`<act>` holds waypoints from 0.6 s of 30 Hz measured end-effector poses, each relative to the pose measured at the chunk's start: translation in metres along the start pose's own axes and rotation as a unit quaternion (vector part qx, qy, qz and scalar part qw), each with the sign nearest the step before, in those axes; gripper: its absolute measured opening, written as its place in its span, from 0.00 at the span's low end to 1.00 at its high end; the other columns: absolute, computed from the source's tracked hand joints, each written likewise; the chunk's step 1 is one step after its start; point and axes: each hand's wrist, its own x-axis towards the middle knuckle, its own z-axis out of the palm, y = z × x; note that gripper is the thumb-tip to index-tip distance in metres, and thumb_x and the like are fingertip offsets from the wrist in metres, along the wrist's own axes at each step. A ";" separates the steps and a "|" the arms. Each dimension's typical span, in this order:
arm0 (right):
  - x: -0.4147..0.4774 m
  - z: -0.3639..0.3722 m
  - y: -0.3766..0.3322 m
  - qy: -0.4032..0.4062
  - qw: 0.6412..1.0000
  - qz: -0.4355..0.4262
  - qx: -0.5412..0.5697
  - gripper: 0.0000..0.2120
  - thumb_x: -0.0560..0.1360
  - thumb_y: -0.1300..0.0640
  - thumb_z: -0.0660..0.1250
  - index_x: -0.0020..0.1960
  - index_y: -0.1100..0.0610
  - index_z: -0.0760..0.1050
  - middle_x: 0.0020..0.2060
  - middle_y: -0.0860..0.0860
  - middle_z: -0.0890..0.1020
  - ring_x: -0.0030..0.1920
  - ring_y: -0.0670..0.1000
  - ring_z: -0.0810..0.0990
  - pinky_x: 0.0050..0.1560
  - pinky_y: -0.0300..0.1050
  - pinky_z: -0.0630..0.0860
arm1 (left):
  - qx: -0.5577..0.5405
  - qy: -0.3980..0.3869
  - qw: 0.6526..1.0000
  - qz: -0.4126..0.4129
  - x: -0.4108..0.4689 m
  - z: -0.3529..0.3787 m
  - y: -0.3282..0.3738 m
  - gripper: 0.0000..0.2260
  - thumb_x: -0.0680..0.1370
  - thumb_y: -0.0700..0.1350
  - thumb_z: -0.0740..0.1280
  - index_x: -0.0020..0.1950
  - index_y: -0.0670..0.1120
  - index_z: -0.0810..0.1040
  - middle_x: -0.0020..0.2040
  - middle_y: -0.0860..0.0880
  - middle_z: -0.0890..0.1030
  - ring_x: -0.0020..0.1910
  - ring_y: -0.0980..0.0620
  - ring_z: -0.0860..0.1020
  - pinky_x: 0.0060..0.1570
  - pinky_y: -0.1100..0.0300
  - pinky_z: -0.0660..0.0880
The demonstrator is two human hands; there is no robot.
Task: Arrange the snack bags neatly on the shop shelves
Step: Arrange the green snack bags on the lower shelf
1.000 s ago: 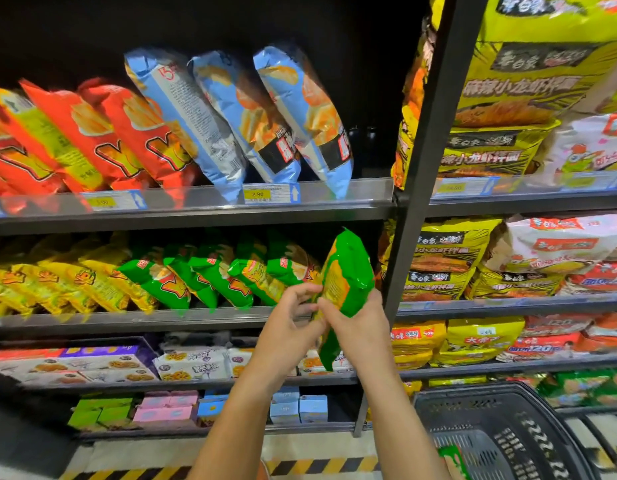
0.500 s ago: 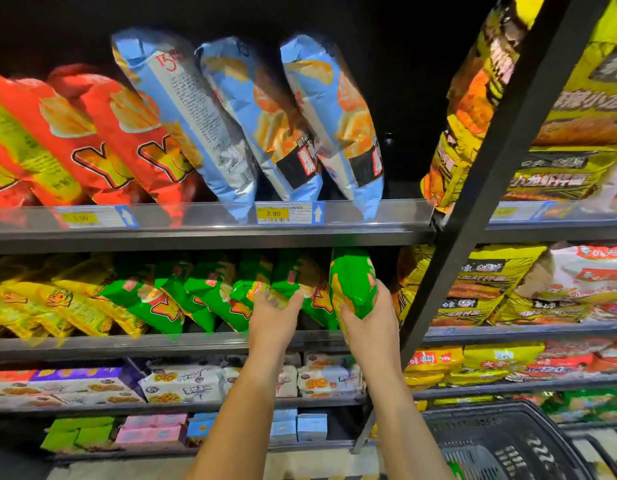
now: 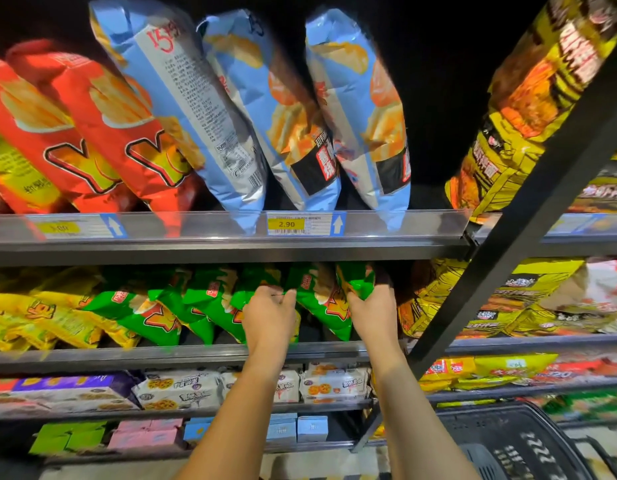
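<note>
Middle shelf (image 3: 161,355): right hand (image 3: 374,311) fingers (image 3: 355,300) curl round rightmost green bag (image 3: 358,277).

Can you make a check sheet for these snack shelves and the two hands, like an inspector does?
Surface: metal shelf, holding a row of leaning bags.
Job's things: green bags in a tilted row; end green bag at the row's right end.
Clutter: one blue bag on the shelf above shows its back.
Hands: left hand grips one of the green bags; right hand grips the end green bag.
Cables: nothing seen.
Surroundings: red bags, yellow bags, price tag, black basket at lower right.
</note>
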 end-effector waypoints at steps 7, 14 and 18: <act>-0.012 0.009 0.008 -0.057 0.998 -0.008 -0.038 0.18 0.79 0.56 0.75 0.64 0.58 0.72 0.55 0.49 0.72 0.61 0.53 0.76 0.56 0.46 0.74 | -0.016 0.035 0.999 0.011 -0.002 -0.014 0.000 0.12 0.78 0.53 0.74 0.43 0.55 0.72 0.40 0.55 0.84 0.44 0.45 0.87 0.51 0.44 0.85; -0.016 -0.002 0.009 -0.094 0.990 -0.031 -0.101 0.26 0.76 0.52 0.77 0.68 0.56 0.68 0.62 0.52 0.73 0.68 0.55 0.71 0.64 0.51 0.73 | 0.039 0.025 0.998 0.036 -0.025 -0.026 0.013 0.11 0.80 0.55 0.72 0.54 0.51 0.74 0.45 0.58 0.85 0.50 0.46 0.86 0.57 0.45 0.81; -0.026 -0.015 0.008 -0.093 0.984 -0.053 -0.141 0.32 0.76 0.47 0.77 0.71 0.56 0.64 0.69 0.56 0.72 0.71 0.58 0.71 0.67 0.56 0.74 | 0.096 -0.005 0.995 0.034 -0.040 -0.032 0.020 0.19 0.82 0.55 0.68 0.69 0.46 0.74 0.64 0.51 0.85 0.60 0.44 0.82 0.61 0.50 0.77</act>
